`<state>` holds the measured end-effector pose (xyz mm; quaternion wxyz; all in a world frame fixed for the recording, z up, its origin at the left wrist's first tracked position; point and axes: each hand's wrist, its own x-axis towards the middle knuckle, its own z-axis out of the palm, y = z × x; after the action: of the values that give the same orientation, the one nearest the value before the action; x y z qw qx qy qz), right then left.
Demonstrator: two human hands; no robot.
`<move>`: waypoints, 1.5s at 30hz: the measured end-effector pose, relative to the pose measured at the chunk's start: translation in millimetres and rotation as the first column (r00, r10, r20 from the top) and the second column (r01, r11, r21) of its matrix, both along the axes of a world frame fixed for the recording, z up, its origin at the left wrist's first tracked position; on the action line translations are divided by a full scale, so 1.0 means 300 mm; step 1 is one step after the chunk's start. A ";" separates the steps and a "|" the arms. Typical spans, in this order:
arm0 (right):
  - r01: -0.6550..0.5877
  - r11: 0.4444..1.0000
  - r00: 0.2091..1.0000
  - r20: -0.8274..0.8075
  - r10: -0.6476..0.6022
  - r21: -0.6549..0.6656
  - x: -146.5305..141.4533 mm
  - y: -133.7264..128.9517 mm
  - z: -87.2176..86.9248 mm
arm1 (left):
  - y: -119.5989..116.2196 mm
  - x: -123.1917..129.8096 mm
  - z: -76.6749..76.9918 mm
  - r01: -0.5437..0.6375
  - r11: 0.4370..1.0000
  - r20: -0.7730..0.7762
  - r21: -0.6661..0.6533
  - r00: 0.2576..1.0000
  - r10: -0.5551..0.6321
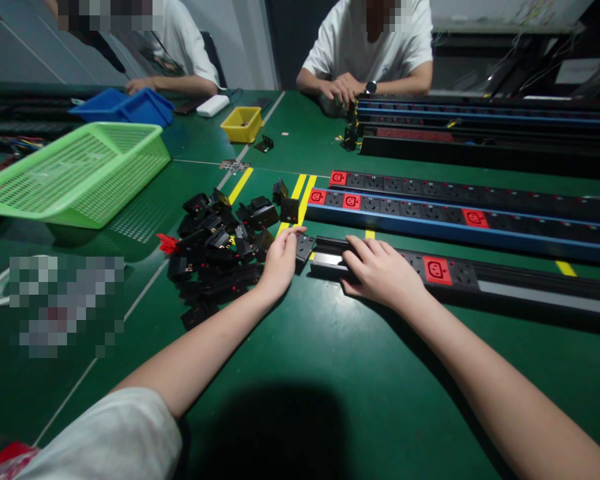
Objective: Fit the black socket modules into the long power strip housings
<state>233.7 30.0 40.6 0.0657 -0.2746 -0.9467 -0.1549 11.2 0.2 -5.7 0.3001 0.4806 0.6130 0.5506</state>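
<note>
Between the fingers of my left hand (279,265) is a black socket module (305,248), right at the near end of a long black rail (325,265). My right hand (383,272) lies over that rail with its fingers wrapped round it. A red socket module (437,270) and black ones sit in the rail to the right of my hand. Close beside my left hand lies a heap of loose black socket modules (220,243). Beyond the rail, a blue-sided power strip (405,223) and a black power strip (410,187) run parallel, both fitted with sockets.
A green basket (130,157) stands at the left, blue bins (147,107) behind it. A small yellow bin (241,125) is at the back. More strips (480,150) are stacked at the far right. Two people sit across the green table (280,400).
</note>
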 end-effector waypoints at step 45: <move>-0.001 0.997 0.997 -0.071 -0.005 -0.082 0.002 0.004 0.000 | -0.020 0.015 -0.004 0.177 0.983 -0.284 -0.037 0.942 -0.180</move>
<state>234.3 31.3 40.5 0.0876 -0.2832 -0.9491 -0.1060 15.7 -5.6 -6.9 0.2596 0.6071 0.6068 0.4424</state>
